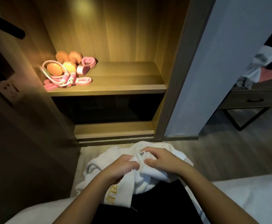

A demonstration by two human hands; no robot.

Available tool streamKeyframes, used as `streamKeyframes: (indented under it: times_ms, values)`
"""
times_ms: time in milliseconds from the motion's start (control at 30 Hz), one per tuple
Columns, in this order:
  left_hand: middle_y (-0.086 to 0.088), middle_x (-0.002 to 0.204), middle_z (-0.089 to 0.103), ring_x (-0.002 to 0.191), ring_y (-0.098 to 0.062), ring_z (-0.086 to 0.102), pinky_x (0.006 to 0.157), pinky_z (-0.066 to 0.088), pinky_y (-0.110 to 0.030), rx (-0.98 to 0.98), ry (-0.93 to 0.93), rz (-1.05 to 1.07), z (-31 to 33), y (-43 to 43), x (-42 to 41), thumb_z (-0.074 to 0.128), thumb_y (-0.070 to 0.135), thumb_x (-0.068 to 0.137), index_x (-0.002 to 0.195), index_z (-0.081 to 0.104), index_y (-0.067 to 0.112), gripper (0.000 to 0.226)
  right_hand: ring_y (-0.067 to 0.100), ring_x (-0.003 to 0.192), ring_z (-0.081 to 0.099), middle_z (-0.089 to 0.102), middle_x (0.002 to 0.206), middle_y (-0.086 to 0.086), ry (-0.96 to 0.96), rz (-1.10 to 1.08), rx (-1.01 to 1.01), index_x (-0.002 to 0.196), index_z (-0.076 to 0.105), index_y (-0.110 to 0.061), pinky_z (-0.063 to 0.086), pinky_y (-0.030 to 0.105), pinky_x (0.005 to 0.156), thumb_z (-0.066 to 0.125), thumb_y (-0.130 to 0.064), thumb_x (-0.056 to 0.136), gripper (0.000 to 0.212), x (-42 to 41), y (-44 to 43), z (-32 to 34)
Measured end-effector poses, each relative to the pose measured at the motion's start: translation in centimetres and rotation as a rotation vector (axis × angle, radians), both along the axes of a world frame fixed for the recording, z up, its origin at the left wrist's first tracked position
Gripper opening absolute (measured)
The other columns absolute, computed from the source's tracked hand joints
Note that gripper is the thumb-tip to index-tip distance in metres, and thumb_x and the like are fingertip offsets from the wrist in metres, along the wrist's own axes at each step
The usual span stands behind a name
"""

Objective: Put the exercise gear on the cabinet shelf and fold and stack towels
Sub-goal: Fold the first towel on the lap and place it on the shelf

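A crumpled white towel [150, 178] with yellow embroidered characters lies bunched over my lap. My left hand [119, 168] grips a fold of it near the embroidered strip, and my right hand [159, 160] pinches the cloth just beside it. On the lit cabinet shelf [116, 88] sit orange dumbbells [62, 65], a pink skipping rope [67, 78] and pink resistance bands [88, 61], all grouped at the shelf's left end.
The open cabinet has a dark lower compartment [107, 109] and a bottom ledge. A grey door panel [213, 62] stands to the right. Beyond it a side table with a drawer [253, 99] carries loose clothes. White bedding [253, 196] lies under me.
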State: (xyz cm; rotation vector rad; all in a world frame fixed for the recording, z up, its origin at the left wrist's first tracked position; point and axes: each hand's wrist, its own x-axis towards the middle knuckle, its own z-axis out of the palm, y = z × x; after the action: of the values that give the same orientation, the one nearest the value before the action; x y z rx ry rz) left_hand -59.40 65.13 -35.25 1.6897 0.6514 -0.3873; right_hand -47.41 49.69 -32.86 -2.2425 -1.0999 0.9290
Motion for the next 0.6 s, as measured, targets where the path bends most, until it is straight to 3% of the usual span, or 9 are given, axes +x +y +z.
streamKeyframes:
  times_ms: [67, 133, 233, 367, 467, 600]
  values:
    - [0.002, 0.067, 0.057, 0.066, -0.012, 0.051, 0.06, 0.04, -0.022, 0.009, -0.067, 0.023, 0.3, -0.4, -0.7, 0.057, 0.011, 0.09, 0.075, 0.062, 0.013, 0.016, 0.004, 0.096, 0.057, 0.062, 0.105, -0.02, -0.002, 0.011, -0.017, 0.11, 0.059, -0.045, 0.046, 0.024, 0.087, 0.053, -0.038, 0.089, 0.023, 0.3, 0.4, -0.2]
    - [-0.008, 0.074, 0.058, 0.071, -0.019, 0.051, 0.065, 0.042, -0.027, 0.057, -0.112, 0.049, 0.8, -0.6, -1.5, 0.053, 0.022, 0.097, 0.08, 0.062, 0.007, 0.024, 0.005, 0.095, 0.057, 0.063, 0.101, -0.02, -0.005, -0.015, -0.014, 0.1, 0.06, -0.044, 0.049, 0.031, 0.09, 0.053, -0.036, 0.087, 0.016, 0.3, 0.6, -0.7]
    - [0.001, 0.087, 0.067, 0.083, -0.014, 0.061, 0.078, 0.049, -0.029, 0.164, -0.202, 0.094, 1.0, -0.3, -3.4, 0.048, 0.038, 0.097, 0.092, 0.067, 0.021, 0.025, 0.011, 0.094, 0.059, 0.066, 0.103, -0.015, -0.031, -0.065, -0.038, 0.099, 0.061, -0.041, 0.051, 0.037, 0.088, 0.052, -0.039, 0.082, 0.019, -0.1, 0.8, -1.5]
    - [0.006, 0.084, 0.068, 0.077, -0.013, 0.064, 0.073, 0.056, -0.035, 0.379, -0.334, 0.16, 1.0, 0.6, -6.0, 0.061, 0.023, 0.092, 0.095, 0.067, 0.032, 0.01, 0.016, 0.089, 0.059, 0.066, 0.098, -0.011, -0.101, -0.088, -0.062, 0.103, 0.06, -0.04, 0.051, 0.035, 0.081, 0.049, -0.044, 0.078, 0.028, -0.3, 0.8, -2.3]
    - [0.019, 0.091, 0.062, 0.086, -0.004, 0.06, 0.075, 0.052, -0.023, 0.59, -0.377, 0.094, 0.7, 1.7, -7.6, 0.07, 0.024, 0.086, 0.094, 0.067, 0.032, 0.011, 0.018, 0.091, 0.058, 0.065, 0.097, -0.011, -0.125, -0.102, -0.085, 0.103, 0.06, -0.039, 0.05, 0.034, 0.08, 0.051, -0.042, 0.081, 0.024, -0.1, 1.1, -2.6]
    - [0.021, 0.098, 0.057, 0.096, -0.003, 0.055, 0.082, 0.048, -0.018, 0.532, -0.333, -0.01, 0.2, 2.5, -8.9, 0.076, 0.033, 0.081, 0.097, 0.07, 0.033, 0.017, 0.016, 0.088, 0.057, 0.061, 0.092, -0.013, -0.132, -0.111, -0.096, 0.1, 0.058, -0.04, 0.048, 0.031, 0.075, 0.051, -0.04, 0.084, 0.017, -0.1, 1.3, -2.7]
